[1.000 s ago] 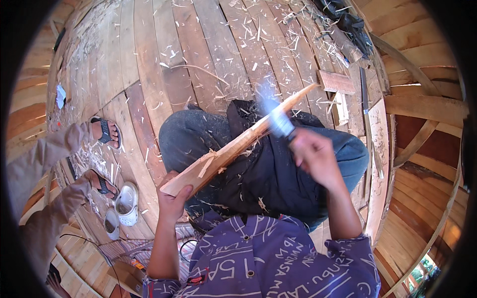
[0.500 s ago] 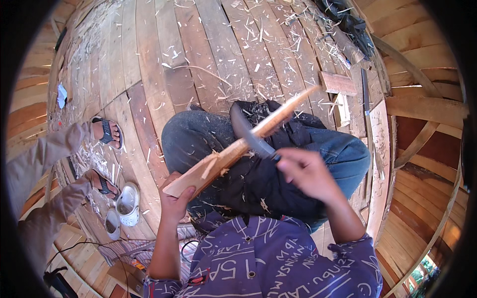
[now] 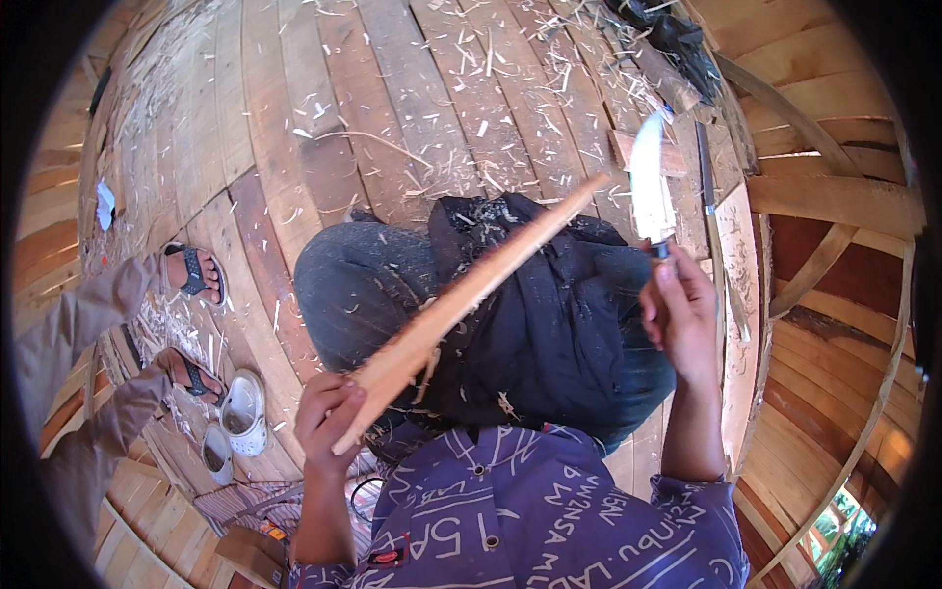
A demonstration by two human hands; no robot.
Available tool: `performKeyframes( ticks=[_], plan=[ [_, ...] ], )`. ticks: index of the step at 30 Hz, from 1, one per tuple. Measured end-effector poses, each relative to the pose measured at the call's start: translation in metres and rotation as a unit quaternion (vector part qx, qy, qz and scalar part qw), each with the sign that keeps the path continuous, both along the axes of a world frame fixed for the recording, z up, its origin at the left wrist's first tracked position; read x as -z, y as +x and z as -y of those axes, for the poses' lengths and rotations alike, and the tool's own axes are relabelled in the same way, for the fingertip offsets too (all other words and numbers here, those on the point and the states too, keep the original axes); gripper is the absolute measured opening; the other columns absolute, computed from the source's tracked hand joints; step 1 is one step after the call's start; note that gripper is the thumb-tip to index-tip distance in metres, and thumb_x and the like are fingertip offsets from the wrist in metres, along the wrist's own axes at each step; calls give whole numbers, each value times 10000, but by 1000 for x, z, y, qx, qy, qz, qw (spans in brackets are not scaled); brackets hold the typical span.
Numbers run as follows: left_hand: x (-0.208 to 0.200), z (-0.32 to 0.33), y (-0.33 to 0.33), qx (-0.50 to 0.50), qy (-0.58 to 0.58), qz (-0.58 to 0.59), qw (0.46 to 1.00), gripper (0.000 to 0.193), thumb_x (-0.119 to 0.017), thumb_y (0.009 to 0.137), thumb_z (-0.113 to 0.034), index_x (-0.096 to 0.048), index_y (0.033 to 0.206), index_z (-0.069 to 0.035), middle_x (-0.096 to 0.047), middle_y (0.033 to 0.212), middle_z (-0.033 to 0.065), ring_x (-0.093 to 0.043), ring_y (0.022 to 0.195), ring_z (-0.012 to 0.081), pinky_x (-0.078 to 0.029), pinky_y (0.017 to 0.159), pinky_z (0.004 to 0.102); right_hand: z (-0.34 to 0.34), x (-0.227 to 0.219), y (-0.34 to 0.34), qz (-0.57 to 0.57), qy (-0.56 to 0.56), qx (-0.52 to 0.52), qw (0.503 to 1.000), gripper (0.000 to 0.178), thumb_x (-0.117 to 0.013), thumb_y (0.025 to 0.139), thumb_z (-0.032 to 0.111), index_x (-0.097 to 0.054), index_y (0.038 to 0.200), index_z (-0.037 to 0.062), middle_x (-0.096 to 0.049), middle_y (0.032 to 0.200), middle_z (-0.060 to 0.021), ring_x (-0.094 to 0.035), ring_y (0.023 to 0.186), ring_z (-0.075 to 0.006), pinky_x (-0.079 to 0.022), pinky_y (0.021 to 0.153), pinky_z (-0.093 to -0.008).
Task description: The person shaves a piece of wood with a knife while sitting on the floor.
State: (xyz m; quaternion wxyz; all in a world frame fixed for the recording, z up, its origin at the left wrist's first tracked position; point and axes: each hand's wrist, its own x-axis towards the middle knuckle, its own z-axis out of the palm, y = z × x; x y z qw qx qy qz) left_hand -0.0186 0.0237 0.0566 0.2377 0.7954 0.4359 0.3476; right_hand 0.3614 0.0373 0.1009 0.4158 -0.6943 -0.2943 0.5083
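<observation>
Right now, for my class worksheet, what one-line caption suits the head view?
The left hand grips a tapered wooden piece while the right hand holds a knife clear of it.

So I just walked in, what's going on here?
A person sits on a plank floor, black cloth over the lap. Their left hand grips the wider end of a tapered wooden piece, which slants across the lap. Their right hand holds a knife by its handle, the blade off to the right, apart from the wood. Pale shavings are scattered over the floor, and another person's sandalled feet are at the left.
</observation>
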Motion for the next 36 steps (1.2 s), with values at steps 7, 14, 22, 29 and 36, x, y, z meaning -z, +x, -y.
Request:
performKeyframes(
  ticks=[7,14,22,29,36],
  plan=[
    [2,-7,-6,23,65,-61,996,269,-705,626,4,-659,891,7,-618,842,135,-615,812,310,-541,737,424,30,23,-36,-115,-83,-140,980,341,-613,901,146,-543,1190,-23,-519,705,32,-474,579,-29,-402,521,-194],
    [14,-3,-9,21,91,-68,993,231,-698,650,-4,-667,878,6,-640,859,135,-628,820,303,-559,766,438,31,27,-47,-64,-33,-165,984,318,-607,904,187,-572,1155,-4,-561,708,6,-495,575,-44,-411,511,-217],
    [16,-2,-9,24,98,-79,992,200,-694,671,-8,-673,870,-2,-637,835,128,-630,809,284,-569,768,440,37,31,-52,-77,-45,-166,982,278,-611,903,194,-601,1104,3,-559,708,14,-517,607,-44,-421,542,-217],
    [18,-2,-9,0,98,-71,993,210,-692,663,-17,-674,871,-1,-635,823,123,-633,802,269,-569,778,438,29,34,-45,-38,-5,-159,987,241,-562,931,171,-573,1115,15,-543,653,11,-469,518,-39,-391,473,-206],
    [25,-2,-9,-20,84,-36,996,192,-682,688,-15,-677,880,0,-639,828,122,-629,793,262,-570,784,434,22,39,-62,-165,-52,-70,982,276,-420,997,219,-587,1022,1,-540,634,-32,-457,477,-51,-343,403,-191]
  ],
)
